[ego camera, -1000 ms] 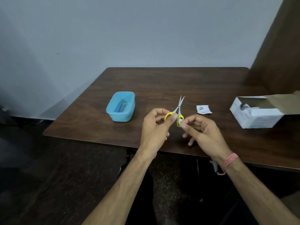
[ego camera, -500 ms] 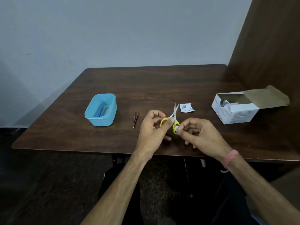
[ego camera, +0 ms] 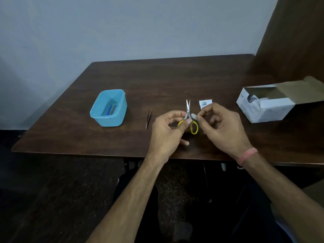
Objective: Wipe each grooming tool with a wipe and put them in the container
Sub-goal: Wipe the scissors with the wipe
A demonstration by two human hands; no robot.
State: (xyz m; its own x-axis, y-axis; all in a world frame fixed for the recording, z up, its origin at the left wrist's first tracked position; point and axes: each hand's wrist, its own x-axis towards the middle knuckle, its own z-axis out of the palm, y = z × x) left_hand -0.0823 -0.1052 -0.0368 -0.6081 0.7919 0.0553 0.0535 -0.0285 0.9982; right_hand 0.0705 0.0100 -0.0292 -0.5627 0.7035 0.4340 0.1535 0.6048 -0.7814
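1. Here, a dark wood counter [ego camera: 175, 79] carries everything.
2. An open white box [ego camera: 263, 109] sits at its right side.
3. A blue container [ego camera: 121, 109] stands at the left, with a blue tool lying inside.
4. The left hand [ego camera: 168, 132] pinches the scissors [ego camera: 188, 109] near the pivot, blades up, fingers curled round a yellow loop.
5. The right hand [ego camera: 222, 127] pinches a small wipe [ego camera: 193, 116] just beside the scissors' pivot.
6. Tweezers [ego camera: 148, 118] lie on the counter between container and left hand.
7. A torn sachet [ego camera: 205, 103] lies behind the right hand.
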